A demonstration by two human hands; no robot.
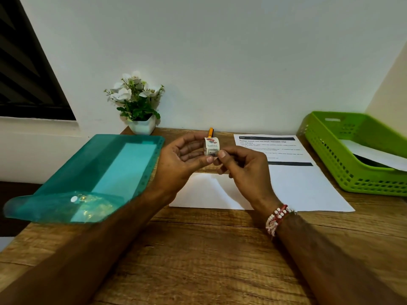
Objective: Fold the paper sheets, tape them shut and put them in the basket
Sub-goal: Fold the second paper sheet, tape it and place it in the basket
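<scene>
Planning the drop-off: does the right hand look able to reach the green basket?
Probably yes: only a flat printed sheet lies between right hand and green basket, though it is pinching the tape roll.

wall (220, 51): plain white | window (22, 62): dark slats, left | desk (198, 260): brown wood grain

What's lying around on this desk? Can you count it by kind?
Paper: 3 (printed sheet, folded sheet, sheet in basket)
Green basket: 1
Teal folder: 1
Tape roll: 1
Pen: 1
Flower pot: 1
Total: 8
</scene>
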